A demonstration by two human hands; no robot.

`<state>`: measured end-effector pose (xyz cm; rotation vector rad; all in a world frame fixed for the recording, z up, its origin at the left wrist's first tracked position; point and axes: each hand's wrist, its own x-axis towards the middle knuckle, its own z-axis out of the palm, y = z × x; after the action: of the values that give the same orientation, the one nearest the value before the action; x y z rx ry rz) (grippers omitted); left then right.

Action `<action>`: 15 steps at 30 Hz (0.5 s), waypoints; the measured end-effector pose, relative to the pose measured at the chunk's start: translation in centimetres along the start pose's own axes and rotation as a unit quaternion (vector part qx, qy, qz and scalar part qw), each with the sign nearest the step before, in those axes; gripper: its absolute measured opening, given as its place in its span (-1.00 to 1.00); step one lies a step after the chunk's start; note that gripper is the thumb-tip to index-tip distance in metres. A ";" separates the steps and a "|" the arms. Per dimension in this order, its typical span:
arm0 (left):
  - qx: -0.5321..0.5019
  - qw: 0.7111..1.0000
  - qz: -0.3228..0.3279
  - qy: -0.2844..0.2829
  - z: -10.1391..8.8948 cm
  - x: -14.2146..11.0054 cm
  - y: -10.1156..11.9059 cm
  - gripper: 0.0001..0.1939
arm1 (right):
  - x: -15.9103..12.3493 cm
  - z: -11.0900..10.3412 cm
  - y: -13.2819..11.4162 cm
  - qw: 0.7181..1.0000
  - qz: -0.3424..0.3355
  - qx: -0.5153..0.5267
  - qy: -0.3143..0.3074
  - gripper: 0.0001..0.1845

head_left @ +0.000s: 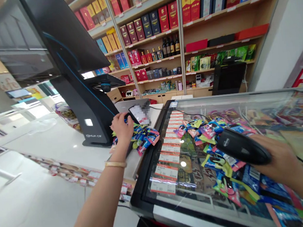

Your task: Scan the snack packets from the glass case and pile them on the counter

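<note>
My right hand (276, 155) is wrapped around a black handheld barcode scanner (243, 147). The scanner is above a loose spread of small blue, pink and green snack packets (220, 160) on the glass top of a chest freezer (161, 212). At the far left end of the freezer, my left hand (123, 127) reaches into a second pile of similar packets (145, 137) beside the monitor stand. Its fingers are curled, with a bit of blue wrapper between them; most of what it grips is hidden behind the hand.
A large black checkout monitor (79, 31) on a thick stand (94, 108) rises at the left of the white counter (44, 138). Price labels (166, 158) line the freezer's glass. Behind are shelves (151, 35) of boxes and bottles. A thin cable crosses the freezer's back edge.
</note>
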<state>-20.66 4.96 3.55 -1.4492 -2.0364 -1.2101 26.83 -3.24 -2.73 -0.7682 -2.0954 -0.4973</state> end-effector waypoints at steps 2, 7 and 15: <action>-0.083 0.992 0.093 -0.035 1.1 -2.3 2.2 -0.68 | 0.6 -0.3 -0.3 0.999 0.024 0.001 0.026 -0.81; -0.150 0.934 0.220 -0.238 4.5 -9.0 8.5 -0.55 | 0.9 -0.1 -0.7 0.996 0.083 0.034 0.028 -0.90; -0.020 0.912 0.118 -0.392 8.3 -11.1 13.0 -0.51 | 0.0 0.6 0.0 0.995 0.102 0.011 0.013 -0.85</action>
<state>-3.03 6.56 -3.35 -2.3957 -2.1806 -0.6036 26.49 -2.92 -3.10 -0.9460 -1.9684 -0.3688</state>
